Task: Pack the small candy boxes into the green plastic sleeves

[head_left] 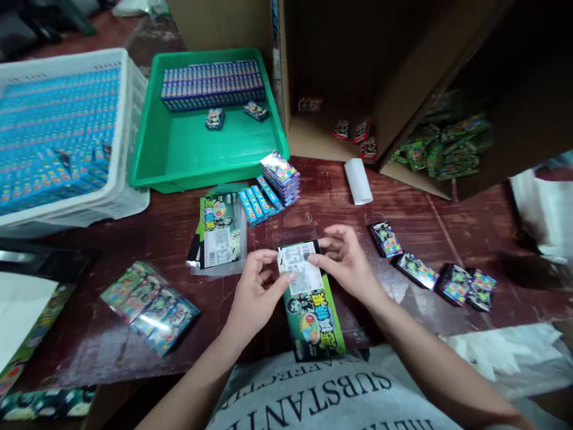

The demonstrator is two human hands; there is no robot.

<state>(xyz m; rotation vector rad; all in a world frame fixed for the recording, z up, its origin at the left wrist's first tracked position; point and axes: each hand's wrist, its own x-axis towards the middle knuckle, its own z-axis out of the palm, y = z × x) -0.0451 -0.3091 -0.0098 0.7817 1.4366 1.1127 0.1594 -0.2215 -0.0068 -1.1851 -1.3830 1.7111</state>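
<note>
The dark red counter (170,239) carries a white basket (128,119) at far left, packed with blue boxes (58,131), and a green tray (201,152) just beside it. Near the counter's front edge is a green-and-black pouch (308,298), between the hands. The left hand (259,286) has its grip pinched on the pouch's left edge; the right hand (349,263) has its grip closed on the upper right corner. Beyond sits a stack of small boxes (282,179).

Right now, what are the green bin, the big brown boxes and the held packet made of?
Green bin: probably plastic, smooth with a soft sheen and rounded corners.
Big brown boxes: likely cardboard, dull with flat, thin walls.
Held packet: perhaps plastic film, thin and slightly glossy, though printed paper is possible.
</note>
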